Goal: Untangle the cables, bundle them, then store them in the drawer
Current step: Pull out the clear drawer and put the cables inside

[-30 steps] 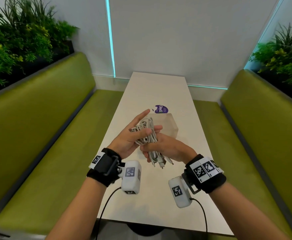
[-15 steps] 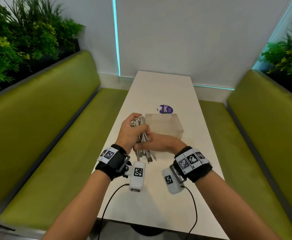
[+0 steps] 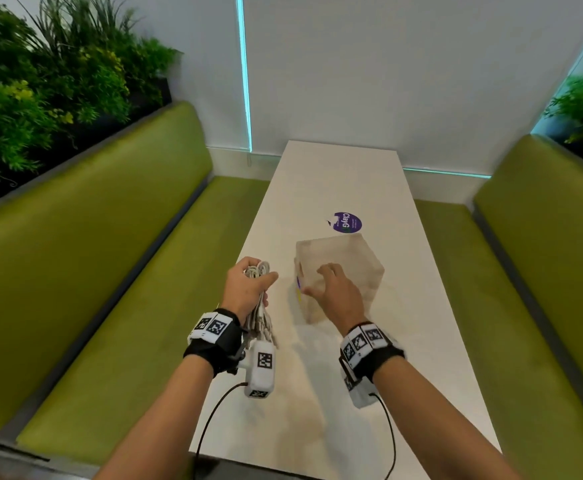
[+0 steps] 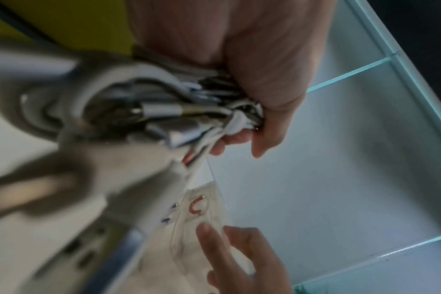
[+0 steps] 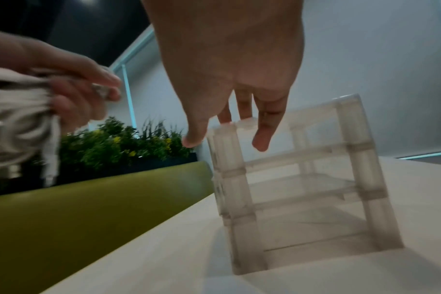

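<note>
Left hand (image 3: 247,289): fingers clenched round the cables (image 3: 260,318), plugs hanging below the fist.
Right hand (image 3: 335,296): fingers spread, holding nothing, tips at the drawers' (image 3: 362,268) top front edge.
Drawers: closed, just right of the cables.

Drawer unit (image 3: 349,258) on table (image 3: 338,174), sticker (image 3: 347,222) behind

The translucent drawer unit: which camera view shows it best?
The right wrist view: the translucent drawer unit shows its stacked tiers from the side. The head view shows mostly its top, partly behind the right hand. The left wrist view shows only a blurred piece.
</note>
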Available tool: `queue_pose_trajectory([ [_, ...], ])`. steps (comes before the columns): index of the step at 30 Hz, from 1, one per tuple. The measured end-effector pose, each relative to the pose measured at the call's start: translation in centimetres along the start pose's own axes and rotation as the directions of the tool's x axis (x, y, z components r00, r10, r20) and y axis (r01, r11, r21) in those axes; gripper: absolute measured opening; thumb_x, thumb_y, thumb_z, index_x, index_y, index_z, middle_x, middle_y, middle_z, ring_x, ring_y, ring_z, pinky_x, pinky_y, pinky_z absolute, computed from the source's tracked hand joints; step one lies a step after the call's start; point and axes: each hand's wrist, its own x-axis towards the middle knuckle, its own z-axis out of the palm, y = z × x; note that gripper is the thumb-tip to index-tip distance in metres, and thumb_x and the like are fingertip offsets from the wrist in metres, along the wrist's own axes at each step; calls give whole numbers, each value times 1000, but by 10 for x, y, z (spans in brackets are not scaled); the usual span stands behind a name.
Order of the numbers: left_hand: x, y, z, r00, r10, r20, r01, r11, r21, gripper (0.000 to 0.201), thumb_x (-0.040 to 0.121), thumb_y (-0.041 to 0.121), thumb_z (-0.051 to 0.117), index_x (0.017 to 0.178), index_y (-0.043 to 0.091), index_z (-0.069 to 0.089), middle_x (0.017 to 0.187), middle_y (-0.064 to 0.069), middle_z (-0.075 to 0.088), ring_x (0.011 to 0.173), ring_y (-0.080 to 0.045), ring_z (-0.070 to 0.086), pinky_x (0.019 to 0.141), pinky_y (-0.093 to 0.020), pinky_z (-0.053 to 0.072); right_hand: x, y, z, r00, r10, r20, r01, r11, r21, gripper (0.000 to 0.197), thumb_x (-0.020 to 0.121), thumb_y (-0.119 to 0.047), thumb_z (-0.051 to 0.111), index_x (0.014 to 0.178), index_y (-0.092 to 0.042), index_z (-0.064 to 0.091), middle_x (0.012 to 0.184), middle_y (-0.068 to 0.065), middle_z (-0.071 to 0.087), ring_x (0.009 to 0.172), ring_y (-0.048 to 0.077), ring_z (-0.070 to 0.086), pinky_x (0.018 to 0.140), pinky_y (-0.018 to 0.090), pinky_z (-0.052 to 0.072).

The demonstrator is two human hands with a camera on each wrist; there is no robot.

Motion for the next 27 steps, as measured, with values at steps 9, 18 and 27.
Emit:
queue_pose_trajectory([
  [9, -2, -21, 9, 986, -85, 144, 71, 992, 102, 15, 80, 6, 72, 87, 1, 59, 55, -10, 49, 34, -18, 44, 40, -24, 41, -61, 59, -35, 985, -116, 131, 79, 964, 255, 50, 86, -13, 65, 133, -16, 50, 129, -7, 55, 117, 18, 52, 97, 31, 47],
  [18, -31, -35, 33, 916, -211, 340, 146, 967, 207, 34, 80, 10, 74, 110, 15, 57, 64, -11, 56, 43, -19, 48, 45, -29, 45, -91, 84, -55, 967, -147, 209, 66, 935, 349, 59, 86, -4, 65, 138, -23, 47, 115, -14, 60, 113, 6, 55, 98, 23, 45],
  [27, -34, -34, 32, 907, -176, 383, 60, 954, 295, 59, 82, 14, 72, 128, 41, 49, 60, -5, 57, 45, -19, 50, 47, -29, 46, -95, 83, -53, 972, -137, 193, 55, 925, 377, 59, 85, 0, 64, 139, -20, 47, 117, -12, 60, 117, 13, 55, 99, 26, 44],
])
